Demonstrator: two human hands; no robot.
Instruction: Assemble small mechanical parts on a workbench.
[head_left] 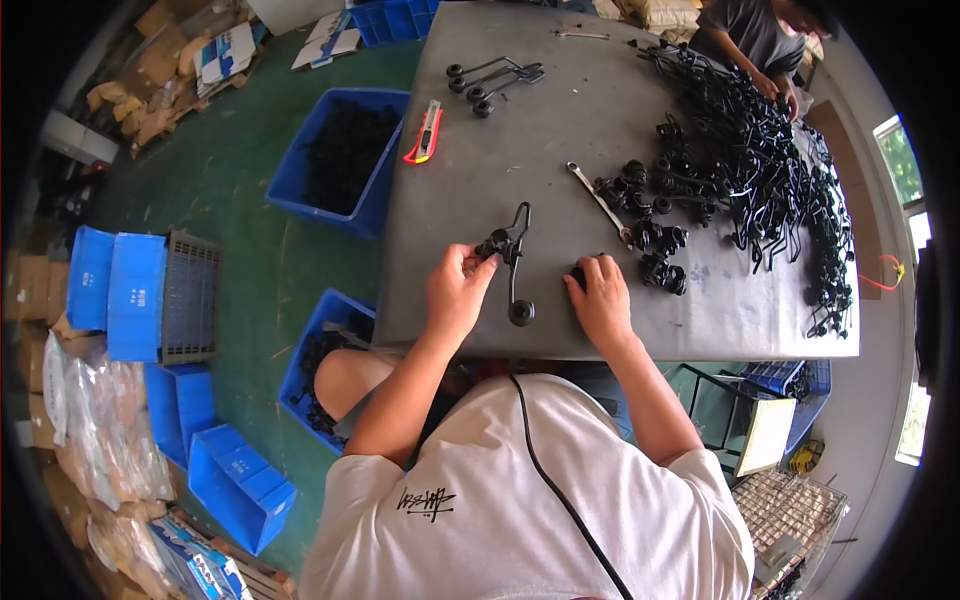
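Note:
Near the table's front edge, my left hand [460,290] pinches a black bent metal rod with round bushings [516,270]. One end of the rod forms a narrow loop pointing away from me, and a round bushing sits at its near end. To the right, my right hand [604,303] rests on the tabletop with its fingers curled over a small black part [578,275], mostly hidden under them. Beyond that hand lies a combination wrench [600,205], beside a cluster of black bushing parts [660,245].
A large heap of black bent rods [760,170] covers the right of the grey table [470,190]. Several finished-looking rods [495,80], a red utility knife [427,132] and another wrench [582,35] lie farther back. Blue bins [345,160] stand left. Another person [750,45] handles rods far right.

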